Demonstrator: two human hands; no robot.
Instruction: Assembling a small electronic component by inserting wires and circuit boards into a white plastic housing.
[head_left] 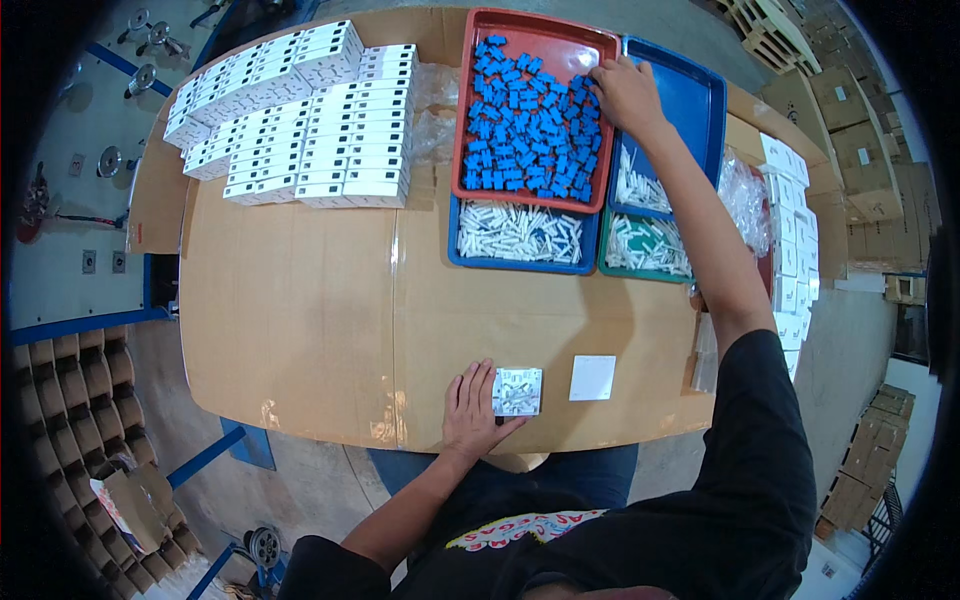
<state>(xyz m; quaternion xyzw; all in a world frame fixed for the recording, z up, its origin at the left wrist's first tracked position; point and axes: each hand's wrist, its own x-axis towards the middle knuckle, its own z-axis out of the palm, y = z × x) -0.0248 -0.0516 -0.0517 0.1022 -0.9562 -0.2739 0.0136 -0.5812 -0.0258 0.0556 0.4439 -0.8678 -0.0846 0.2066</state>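
Observation:
On the cardboard-covered table near me, a small square white box (517, 391) shows several grey-white pieces in its top. My left hand (472, 408) rests against its left side, fingers stretched out and thumb curving round the near corner, steadying it. A flat white square (592, 378) lies to the right of the box. Farther off, my right hand (627, 93) reaches to the right rim of a red tray (560, 22). Its bent fingers touch down among small blue plastic pieces (530, 125); whether a piece is between the fingertips is hidden.
Below the red tray, a blue tray (520, 266) and a green tray (645, 272) hold white plugs. Another blue tray (690, 90) stands at right, partly under my forearm. White boxes (310, 130) are stacked at far left, with more white boxes (790, 240) and clear bags (743, 200) at right.

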